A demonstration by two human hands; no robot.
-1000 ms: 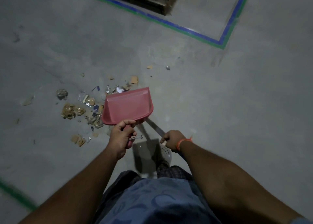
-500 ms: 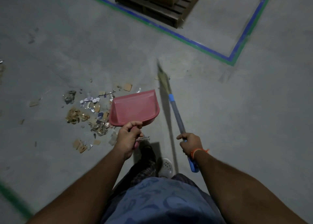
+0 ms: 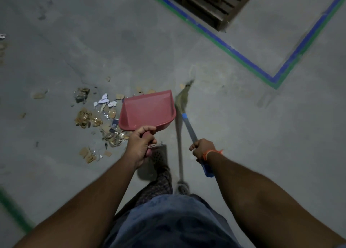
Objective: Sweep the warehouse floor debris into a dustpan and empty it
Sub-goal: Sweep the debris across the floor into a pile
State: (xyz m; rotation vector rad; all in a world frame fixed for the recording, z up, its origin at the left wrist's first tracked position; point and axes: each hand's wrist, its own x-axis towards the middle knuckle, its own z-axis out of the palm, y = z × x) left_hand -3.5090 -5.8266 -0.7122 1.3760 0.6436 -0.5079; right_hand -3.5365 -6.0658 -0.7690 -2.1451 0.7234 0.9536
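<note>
A red dustpan (image 3: pixel 148 110) hangs just above the grey concrete floor, and my left hand (image 3: pixel 141 144) grips its handle from behind. My right hand (image 3: pixel 203 149) grips the grey and blue handle of a broom (image 3: pixel 188 124), whose straw head (image 3: pixel 184 96) points away from me, just right of the dustpan. Scattered debris (image 3: pixel 97 114) of cardboard scraps, torn paper and foil lies on the floor left of the dustpan and partly under it. A few scraps (image 3: pixel 143 91) lie beyond the pan's far edge.
A wooden pallet (image 3: pixel 209 4) stands at the top, inside a floor area outlined in blue and green tape (image 3: pixel 269 77). Another green line (image 3: pixel 13 208) crosses the lower left. My feet in perforated clogs (image 3: pixel 159 156) are below the dustpan. More litter (image 3: pixel 2 41) lies at the far left edge.
The broom swung forward from beneath me and its head now sits right of the dustpan, drawn nearer than half a second ago. The view shifted toward the pallet. The dustpan stays in my left hand.
</note>
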